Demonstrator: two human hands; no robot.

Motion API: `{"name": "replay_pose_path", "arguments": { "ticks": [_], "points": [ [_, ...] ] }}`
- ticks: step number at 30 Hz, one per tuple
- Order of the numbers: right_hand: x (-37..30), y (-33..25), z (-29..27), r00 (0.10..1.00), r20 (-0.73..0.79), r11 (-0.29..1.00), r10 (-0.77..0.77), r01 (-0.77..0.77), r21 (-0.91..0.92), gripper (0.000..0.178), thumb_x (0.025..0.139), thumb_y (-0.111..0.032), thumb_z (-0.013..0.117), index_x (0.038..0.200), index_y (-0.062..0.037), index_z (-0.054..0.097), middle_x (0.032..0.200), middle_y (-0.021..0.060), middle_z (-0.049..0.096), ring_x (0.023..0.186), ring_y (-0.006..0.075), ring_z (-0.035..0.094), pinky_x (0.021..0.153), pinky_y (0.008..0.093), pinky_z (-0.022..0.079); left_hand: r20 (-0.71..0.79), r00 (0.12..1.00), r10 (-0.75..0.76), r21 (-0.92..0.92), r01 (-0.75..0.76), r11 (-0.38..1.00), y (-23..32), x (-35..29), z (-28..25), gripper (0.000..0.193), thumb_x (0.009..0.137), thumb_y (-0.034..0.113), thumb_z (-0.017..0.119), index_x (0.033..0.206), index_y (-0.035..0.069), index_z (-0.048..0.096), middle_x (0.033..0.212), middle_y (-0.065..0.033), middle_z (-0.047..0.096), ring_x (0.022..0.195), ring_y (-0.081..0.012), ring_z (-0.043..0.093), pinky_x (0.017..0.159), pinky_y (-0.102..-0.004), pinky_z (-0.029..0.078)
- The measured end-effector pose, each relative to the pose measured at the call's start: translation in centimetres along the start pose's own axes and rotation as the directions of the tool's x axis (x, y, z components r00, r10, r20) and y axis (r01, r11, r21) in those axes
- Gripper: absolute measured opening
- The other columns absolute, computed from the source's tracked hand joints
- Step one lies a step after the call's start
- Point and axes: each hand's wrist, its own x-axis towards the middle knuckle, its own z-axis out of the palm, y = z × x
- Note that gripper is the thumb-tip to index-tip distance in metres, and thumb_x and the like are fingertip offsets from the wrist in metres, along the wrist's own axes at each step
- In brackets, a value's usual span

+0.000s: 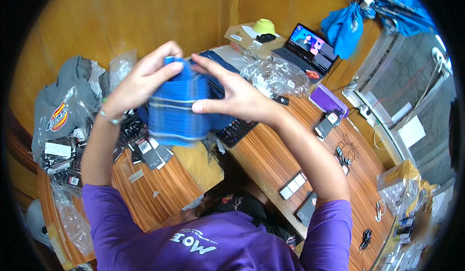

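Observation:
Up in front of me, blurred by motion, is a blue ribbed bundle (177, 109) with pale bands across it; its exact kind is not clear. My left hand (150, 75) pinches its top edge between thumb and fingers. From the other side, my right hand (232, 92) has its thumb pressed on the front of the bundle, with the index finger raised near the top. Dark blue cloth (220, 60) lies behind it. Below my left forearm are many dark hang tags (150, 152), some fanned out on the wooden table.
Clear-bagged grey garments (68, 99) pile up at left. A tablet (236, 131) lies behind the bundle. Farther back are crumpled clear plastic (276, 72), a laptop (310, 48) and a cardboard box (242, 36). A purple box (328, 100) and cables (365, 239) lie at right.

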Motion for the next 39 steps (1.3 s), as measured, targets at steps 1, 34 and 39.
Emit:
{"name": "replay_pose_path", "arguments": {
  "ticks": [1, 34, 39],
  "points": [
    [-1.2, -2.1, 0.1, 0.998, 0.007, 0.98, 0.058, -0.059, 0.193, 0.067, 0.075, -0.029, 0.069, 0.126, 0.0016, 0.039, 0.116, 0.016, 0.052, 0.107, 0.0214, 0.05, 0.092, 0.0319, 0.039, -0.031, 0.999, 0.024, -0.086, -0.027, 0.996, 1.6, 0.3, 1.9, 0.015, 0.091, 0.02, 0.048, 0.088, 0.006, 0.044, 0.076, 0.0047, 0.039, 0.07, -0.0034, 0.037, 0.062, -0.0184, 0.034],
    [-24.8, -21.6, -0.5, 0.313, -0.626, 0.533, -0.714, -0.335, -0.777, 0.028, 0.084, -0.026, 0.05, 0.068, -0.0042, 0.056, 0.085, 0.015, 0.051, 0.079, 0.0201, 0.047, 0.074, 0.0384, 0.038, -0.206, 0.526, 0.825, -0.864, -0.493, 0.099, 14.0, 0.0, 28.3, 0.02, 0.086, 0.01, 0.053, 0.103, 0.0, 0.057, 0.093, -0.0166, 0.063, 0.083, -0.0231, 0.063, 0.074, -0.0355, 0.051],
    [-25.8, -19.4, 0.4, 0.446, -0.869, 0.769, -0.213, -0.472, -0.431, 0.088, 0.07, -0.036, 0.071, 0.131, 0.0056, 0.024, 0.114, 0.019, 0.044, 0.1, 0.0287, 0.048, 0.087, 0.0394, 0.037, 0.046, 0.757, 0.652, -0.894, -0.26, 0.364, 11.6, 1.7, 29.9, 0.023, 0.084, 0.016, 0.06, 0.098, -0.002, 0.058, 0.093, -0.0188, 0.062, 0.085, -0.0269, 0.063, 0.077, -0.0397, 0.051]
  ]
}}
